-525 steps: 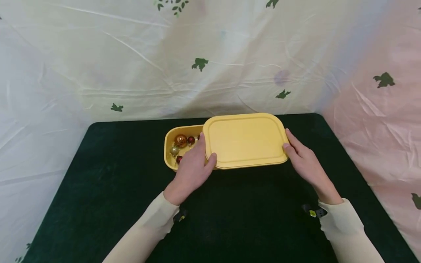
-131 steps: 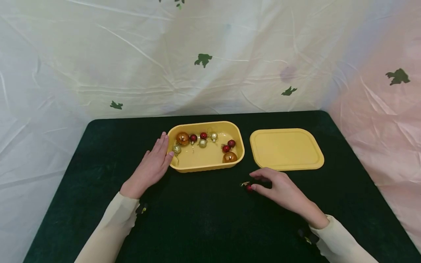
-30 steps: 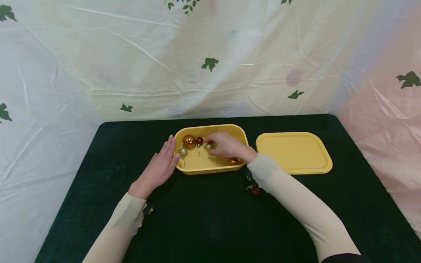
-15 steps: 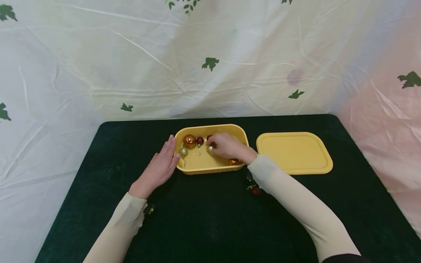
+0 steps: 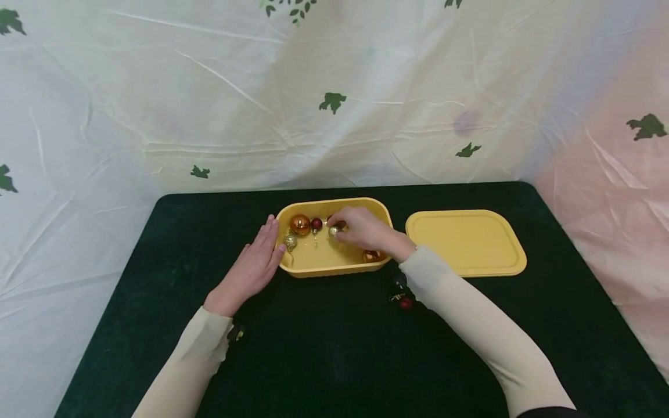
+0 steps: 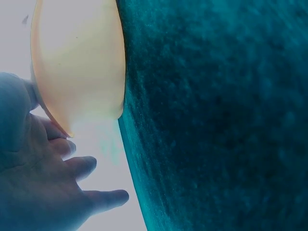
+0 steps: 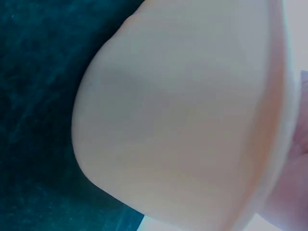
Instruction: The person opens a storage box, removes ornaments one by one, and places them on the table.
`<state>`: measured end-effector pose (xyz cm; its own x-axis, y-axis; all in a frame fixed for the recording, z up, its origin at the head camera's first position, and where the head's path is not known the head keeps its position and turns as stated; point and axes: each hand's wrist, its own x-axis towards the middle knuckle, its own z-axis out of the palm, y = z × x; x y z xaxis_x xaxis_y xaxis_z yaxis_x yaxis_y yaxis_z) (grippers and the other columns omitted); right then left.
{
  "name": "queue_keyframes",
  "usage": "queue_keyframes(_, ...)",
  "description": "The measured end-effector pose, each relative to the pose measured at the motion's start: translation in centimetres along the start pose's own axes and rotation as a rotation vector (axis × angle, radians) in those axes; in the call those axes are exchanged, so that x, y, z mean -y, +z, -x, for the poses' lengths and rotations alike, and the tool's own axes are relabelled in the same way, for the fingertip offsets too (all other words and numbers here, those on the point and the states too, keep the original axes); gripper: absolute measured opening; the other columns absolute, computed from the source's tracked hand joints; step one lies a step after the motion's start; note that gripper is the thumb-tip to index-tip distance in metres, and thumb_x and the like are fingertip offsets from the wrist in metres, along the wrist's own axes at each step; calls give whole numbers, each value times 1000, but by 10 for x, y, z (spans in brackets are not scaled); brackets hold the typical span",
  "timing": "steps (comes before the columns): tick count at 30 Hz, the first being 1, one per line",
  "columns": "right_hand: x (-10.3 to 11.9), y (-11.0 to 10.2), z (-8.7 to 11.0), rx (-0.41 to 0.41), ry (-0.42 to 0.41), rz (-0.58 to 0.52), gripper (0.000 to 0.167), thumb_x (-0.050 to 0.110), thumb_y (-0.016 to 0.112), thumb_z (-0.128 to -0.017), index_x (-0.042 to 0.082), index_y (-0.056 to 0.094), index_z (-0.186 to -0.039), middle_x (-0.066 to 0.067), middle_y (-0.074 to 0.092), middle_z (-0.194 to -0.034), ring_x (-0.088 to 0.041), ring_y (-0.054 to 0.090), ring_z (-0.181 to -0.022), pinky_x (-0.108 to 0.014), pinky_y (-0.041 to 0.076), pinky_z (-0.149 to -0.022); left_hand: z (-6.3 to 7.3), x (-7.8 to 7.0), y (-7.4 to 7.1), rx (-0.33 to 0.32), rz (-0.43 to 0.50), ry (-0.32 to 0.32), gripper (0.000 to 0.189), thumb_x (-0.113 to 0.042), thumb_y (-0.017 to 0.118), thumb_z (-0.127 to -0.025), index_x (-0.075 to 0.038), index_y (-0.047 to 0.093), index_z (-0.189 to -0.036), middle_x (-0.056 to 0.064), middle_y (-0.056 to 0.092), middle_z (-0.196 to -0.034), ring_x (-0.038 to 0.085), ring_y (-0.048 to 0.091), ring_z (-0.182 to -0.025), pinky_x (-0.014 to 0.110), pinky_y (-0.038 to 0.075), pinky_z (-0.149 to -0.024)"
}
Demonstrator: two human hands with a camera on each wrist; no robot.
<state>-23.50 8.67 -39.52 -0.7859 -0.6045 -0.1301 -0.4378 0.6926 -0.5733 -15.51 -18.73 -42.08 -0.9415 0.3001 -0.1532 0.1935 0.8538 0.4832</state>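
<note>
In the head view my left hand point(image 5: 251, 262) lies with straight fingers along the left end of a yellow plastic box point(image 5: 313, 271). My right hand point(image 5: 368, 232) reaches into the box from the right, thumb and forefinger bent around a small gold Christmas bauble point(image 5: 333, 231). A bit of dark red shows at its fingertips; its palm side is hidden. Left of it in the box are a large copper bauble point(image 5: 300, 224), a small dark red bauble point(image 5: 316, 224) and a glittery gold bauble point(image 5: 290, 241). Another copper bauble point(image 5: 372, 256) sits under the right wrist.
The flat yellow lid point(image 5: 465, 242) lies on the dark green table point(image 5: 324, 348) right of the box. Small red baubles point(image 5: 405, 303) rest on the cloth beside the right sleeve. A printed curtain point(image 5: 251, 128) stands behind the table's far edge.
Earlier the lid was lifted off and laid to the right. The right hand went from the red bauble on the table into the box; lately its fingers shift slightly around the gold bauble.
</note>
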Motion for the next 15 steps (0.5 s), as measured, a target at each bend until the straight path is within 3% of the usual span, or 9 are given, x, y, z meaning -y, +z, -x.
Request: queue_keyframes(15,8,-17,33,-114,-62,-116,32,22,73,-98,10,71,-128,-4,69,-127,-19,63,-114,-43,52,-101,-1,0,0,1,-3,-7,70,-39,33,-113,-14,-4,-167,7,-7,-174,34,5,-159,69,16,-120)
